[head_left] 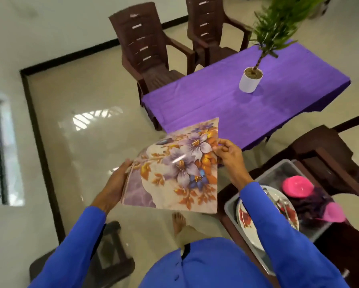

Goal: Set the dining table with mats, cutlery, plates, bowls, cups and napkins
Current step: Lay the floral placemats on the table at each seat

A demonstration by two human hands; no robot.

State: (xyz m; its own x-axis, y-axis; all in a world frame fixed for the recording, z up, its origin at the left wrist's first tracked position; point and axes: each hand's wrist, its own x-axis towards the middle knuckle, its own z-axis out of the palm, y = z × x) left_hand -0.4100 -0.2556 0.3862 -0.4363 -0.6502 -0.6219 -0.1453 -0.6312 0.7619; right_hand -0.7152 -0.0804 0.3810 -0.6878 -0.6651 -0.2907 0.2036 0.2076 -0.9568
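While both hands hold the floral mats (174,171) in the air short of the purple-clothed table (236,100), the mat-laying step is in hand — nothing is set yet. The left hand (116,181) grips the stack's near-left edge, fingers curled underneath; the right hand (228,154) pinches the far edge of the top sheet (apparently peeling it free). Next, I judge, comes separating one mat and laying it flat, clear of the potted plant (250,80).

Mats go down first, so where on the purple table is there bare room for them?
The purple table is bare along the edge by the two chairs, and on the near end facing the hands. Only the potted plant crowds the middle. The tray is full.
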